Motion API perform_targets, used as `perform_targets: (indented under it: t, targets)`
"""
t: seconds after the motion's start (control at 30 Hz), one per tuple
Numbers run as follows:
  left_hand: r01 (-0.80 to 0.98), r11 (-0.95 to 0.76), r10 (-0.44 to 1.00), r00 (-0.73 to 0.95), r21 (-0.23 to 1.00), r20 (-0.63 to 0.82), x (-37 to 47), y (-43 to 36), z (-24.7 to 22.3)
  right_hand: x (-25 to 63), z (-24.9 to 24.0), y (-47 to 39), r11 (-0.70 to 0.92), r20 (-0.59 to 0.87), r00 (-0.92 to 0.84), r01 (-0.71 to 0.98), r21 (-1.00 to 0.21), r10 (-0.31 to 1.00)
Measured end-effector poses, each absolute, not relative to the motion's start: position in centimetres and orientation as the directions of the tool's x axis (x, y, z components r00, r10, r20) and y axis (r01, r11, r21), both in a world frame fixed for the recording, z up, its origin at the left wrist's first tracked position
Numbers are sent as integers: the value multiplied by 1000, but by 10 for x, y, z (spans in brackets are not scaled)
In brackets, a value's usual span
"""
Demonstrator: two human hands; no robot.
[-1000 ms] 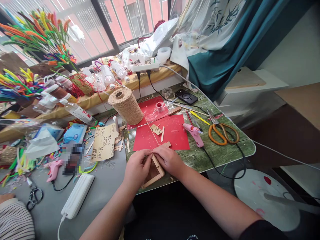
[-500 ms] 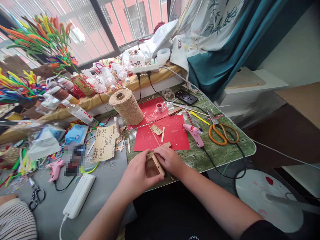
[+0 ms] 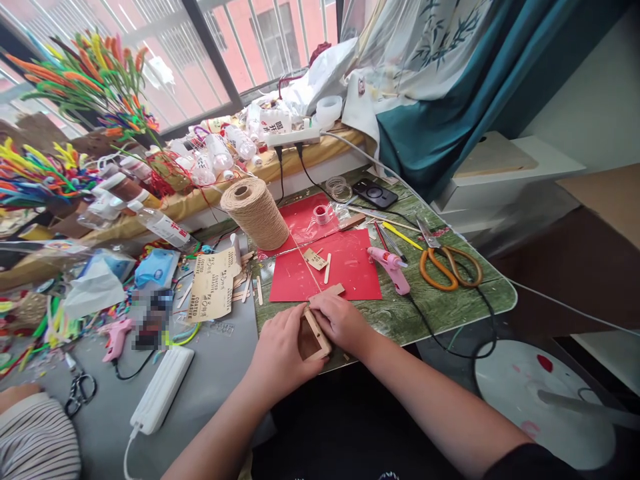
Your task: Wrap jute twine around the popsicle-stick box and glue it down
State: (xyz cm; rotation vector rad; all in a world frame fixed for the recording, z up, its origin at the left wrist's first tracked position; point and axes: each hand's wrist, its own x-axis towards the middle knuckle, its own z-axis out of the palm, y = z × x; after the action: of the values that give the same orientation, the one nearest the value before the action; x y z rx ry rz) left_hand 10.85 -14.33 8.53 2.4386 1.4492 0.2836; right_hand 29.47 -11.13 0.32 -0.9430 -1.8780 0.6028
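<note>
Head view: wooden frame [image 3: 317,327] rests against left hand [image 3: 281,345].

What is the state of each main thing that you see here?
Wooden frame: held between left hand and right hand
Twine spool: on end, strand drawn out
Orange scissors: lying flat, blade gap unclear
Right glue gun: lying down, corded
Sill power strip: two plugs inserted
Curtain: drawn aside

Bright daylight from the window [image 3: 211,53], pale glare, wide-angle stretched edges
</note>
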Motion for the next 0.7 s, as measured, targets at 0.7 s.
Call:
perform_targets:
  t: [0.7]
  targets:
    - [401,-408,900,324,820,290,58,-151,19,299,-1,-107,650,565,-322,425,-630,759]
